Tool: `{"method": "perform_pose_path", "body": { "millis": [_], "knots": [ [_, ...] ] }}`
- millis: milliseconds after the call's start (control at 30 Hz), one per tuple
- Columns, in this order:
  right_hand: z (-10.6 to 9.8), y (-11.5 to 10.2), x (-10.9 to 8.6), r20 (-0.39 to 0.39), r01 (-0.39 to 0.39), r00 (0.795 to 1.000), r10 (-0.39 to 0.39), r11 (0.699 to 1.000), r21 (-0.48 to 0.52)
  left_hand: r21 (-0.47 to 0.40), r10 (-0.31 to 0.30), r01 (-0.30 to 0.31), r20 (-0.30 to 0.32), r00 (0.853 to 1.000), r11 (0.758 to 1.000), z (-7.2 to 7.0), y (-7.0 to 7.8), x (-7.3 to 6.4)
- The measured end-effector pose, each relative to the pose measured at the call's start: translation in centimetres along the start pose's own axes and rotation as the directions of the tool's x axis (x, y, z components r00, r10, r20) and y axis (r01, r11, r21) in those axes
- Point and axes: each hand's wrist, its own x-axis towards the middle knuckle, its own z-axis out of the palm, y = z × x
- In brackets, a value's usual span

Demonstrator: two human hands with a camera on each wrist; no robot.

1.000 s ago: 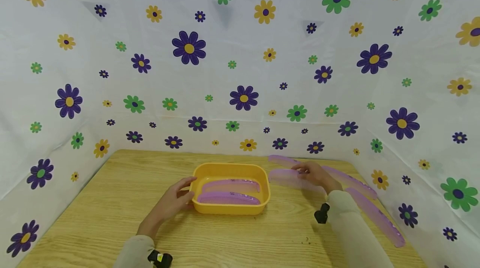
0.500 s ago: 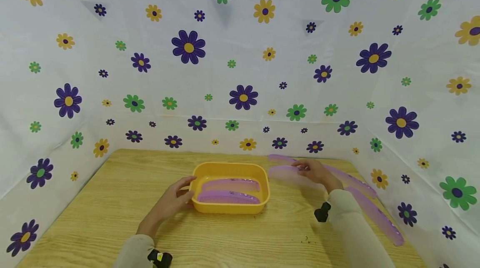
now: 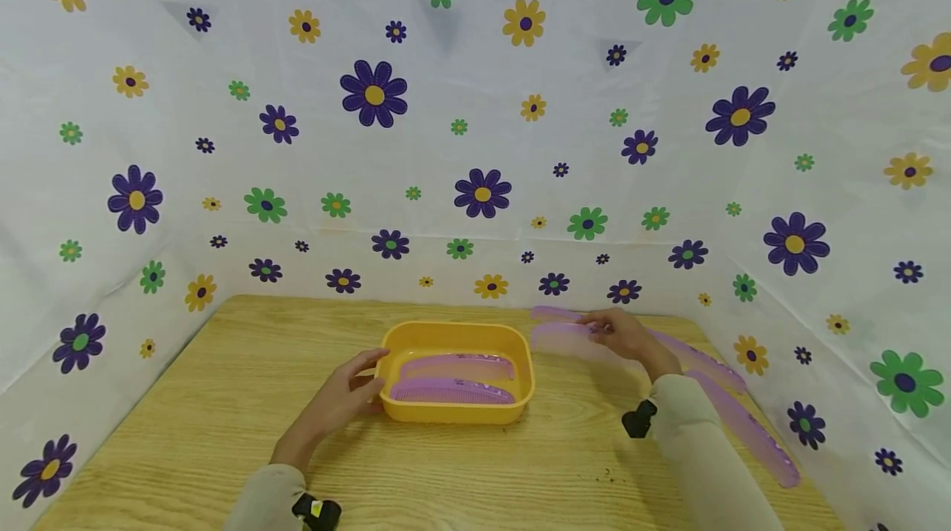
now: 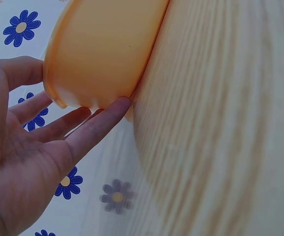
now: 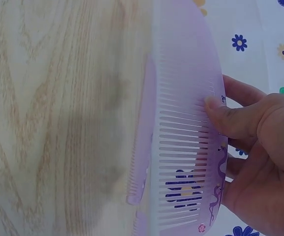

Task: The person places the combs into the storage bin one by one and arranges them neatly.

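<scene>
In the head view a yellow plastic tub (image 3: 450, 414) stands mid-table with two purple combs (image 3: 449, 391) lying in it. My left hand (image 3: 338, 403) is at the tub's left end, its fingertips touching the wall and rim. Seen from the left wrist, those fingers (image 4: 100, 125) are fairly straight against the tub's end. To the right of the tub, my right hand (image 3: 627, 341) pinches a translucent purple comb (image 5: 188, 64) by its spine, thumb on the near face. The held comb stands on edge, teeth toward the table; part of it is hidden behind the hand.
Behind the held comb another purple comb (image 3: 550, 313) lies near the table's back edge. Two more purple combs (image 3: 698, 357) (image 3: 746, 428) lie along the right side by my forearm. Small dark specks (image 3: 607, 477) dot the wooden table (image 3: 520, 481). Flower-printed white sheeting (image 3: 312, 135) encloses it.
My right hand has lifted slightly and tipped the comb up, its lower end rising off the table. The left hand and tub have stayed in place.
</scene>
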Motion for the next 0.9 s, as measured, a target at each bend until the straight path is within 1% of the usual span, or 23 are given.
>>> {"method": "perform_pose_path", "body": {
  "millis": [167,267,533,767,900],
  "knots": [
    [-0.2,-0.6,0.2,-0.022,0.006,1.0,-0.006,1.0,0.005,0.002,-0.008,0.008,-0.006,1.0,1.0,0.0,0.0,0.0],
    [-0.3,-0.8,0.3,-0.031,-0.004,1.0,0.004,1.0,0.003,0.001,-0.009,0.009,-0.007,1.0,1.0,0.0,0.1,0.0],
    [-0.4,-0.8,0.5,-0.031,-0.026,0.999,0.026,1.0,0.002,0.007,-0.004,0.004,-0.005,1.0,1.0,0.0,0.1,0.0],
    [-0.5,-1.5,0.5,-0.043,-0.013,0.999,0.013,1.0,-0.006,-0.001,0.009,-0.009,0.01,1.0,1.0,-0.1,-0.2,0.2],
    [-0.6,-2.0,0.4,-0.05,-0.038,0.998,0.037,0.999,-0.015,-0.003,0.009,-0.009,0.012,1.0,1.0,-0.1,-0.3,0.2]
  ]
}}
